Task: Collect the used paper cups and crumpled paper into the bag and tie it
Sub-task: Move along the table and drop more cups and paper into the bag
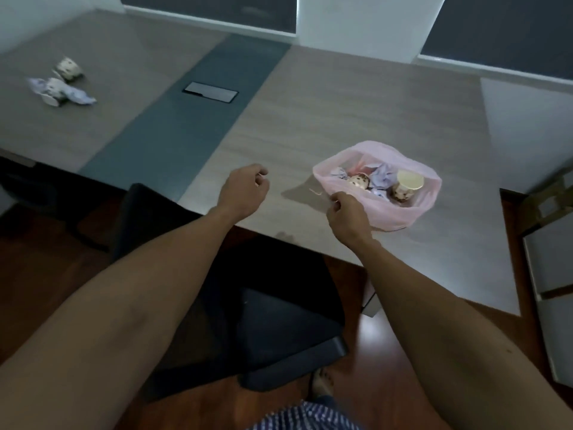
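The right hand is pinching the near rim of the pink bag in a tight grip, and the bag is sitting open on the worktop near its front edge, holding spotted paper cups and crumpled paper. The left hand is hovering just left of the bag, its fingers loosely curled and its grip holding nothing. Well apart, at the far left of the worktop, two more cups are lying with another crumpled paper.
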The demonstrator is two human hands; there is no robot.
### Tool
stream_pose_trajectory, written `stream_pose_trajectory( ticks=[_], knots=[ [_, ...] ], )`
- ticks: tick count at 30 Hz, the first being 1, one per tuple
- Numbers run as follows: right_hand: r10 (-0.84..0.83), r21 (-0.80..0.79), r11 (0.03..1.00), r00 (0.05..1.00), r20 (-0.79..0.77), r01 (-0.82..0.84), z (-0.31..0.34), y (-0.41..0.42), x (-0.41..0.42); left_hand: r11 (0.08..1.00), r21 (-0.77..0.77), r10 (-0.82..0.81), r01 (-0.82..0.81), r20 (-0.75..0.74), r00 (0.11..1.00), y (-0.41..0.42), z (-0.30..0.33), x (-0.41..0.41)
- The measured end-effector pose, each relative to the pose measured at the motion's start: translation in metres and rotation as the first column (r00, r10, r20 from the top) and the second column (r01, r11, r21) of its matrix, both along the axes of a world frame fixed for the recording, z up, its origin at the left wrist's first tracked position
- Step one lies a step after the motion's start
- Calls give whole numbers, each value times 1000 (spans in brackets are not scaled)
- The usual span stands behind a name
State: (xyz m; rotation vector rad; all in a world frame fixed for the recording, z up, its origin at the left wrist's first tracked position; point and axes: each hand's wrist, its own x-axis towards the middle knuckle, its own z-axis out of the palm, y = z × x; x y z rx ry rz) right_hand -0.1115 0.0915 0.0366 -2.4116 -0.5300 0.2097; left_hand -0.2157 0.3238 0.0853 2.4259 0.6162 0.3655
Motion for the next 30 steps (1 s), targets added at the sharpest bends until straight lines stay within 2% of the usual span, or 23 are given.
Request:
stream_pose_trajectory(
  ticks=[5,11,16,20,24,30],
  knots=[
    [11,28,1000,999,-47,-10,0,41,-108,991,103,-79,88,-86,993,63,7,-100],
    [181,30,983,979,-89,-179,7,89,-228,977,190,-67,101,-176,982,124,3,-205],
    [296,-13,953,940,-170,-303,21,115,-294,965,250,-24,81,-223,974,149,-6,-251],
    [408,-66,895,868,-283,-442,30,134,-328,991,133,25,12,-269,963,155,-23,-265],
    [454,-142,832,806,-380,-536,27,145,-347,998,26,64,-59,-239,969,152,-35,-263],
    [498,-202,798,809,-312,-568,26,147,-361,982,-83,142,-168,-253,957,135,-37,-258]
  ],
)
